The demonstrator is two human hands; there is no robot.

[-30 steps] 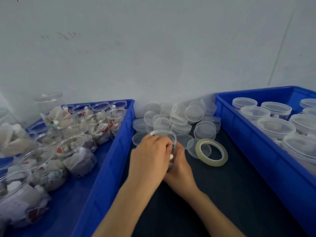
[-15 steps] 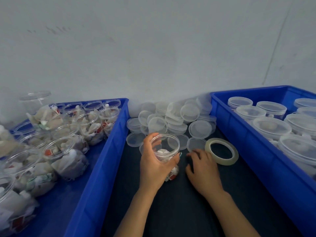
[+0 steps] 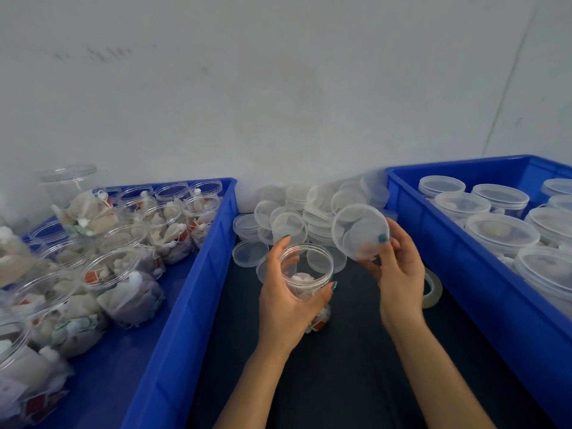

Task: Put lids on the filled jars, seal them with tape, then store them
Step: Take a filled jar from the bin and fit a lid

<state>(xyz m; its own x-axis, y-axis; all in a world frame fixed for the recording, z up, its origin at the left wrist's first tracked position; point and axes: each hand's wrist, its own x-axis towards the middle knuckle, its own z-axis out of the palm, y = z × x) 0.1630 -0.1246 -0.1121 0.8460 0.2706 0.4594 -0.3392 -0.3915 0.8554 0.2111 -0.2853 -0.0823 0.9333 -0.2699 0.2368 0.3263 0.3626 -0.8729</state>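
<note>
Risen from the dark mat (image 3: 309, 382) since the earlier frame, the right hand (image 3: 399, 274) is pinching a clear lid (image 3: 360, 232), tilted, just right of the open filled jar (image 3: 309, 274); the left hand (image 3: 284, 308) is gripping that jar upright, fingers curled round its wall, before the lid pile (image 3: 309, 212).

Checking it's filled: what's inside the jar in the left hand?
White wrapped pieces lie in the jar, a red-marked one at the bottom; the left hand covers the rest.
</note>
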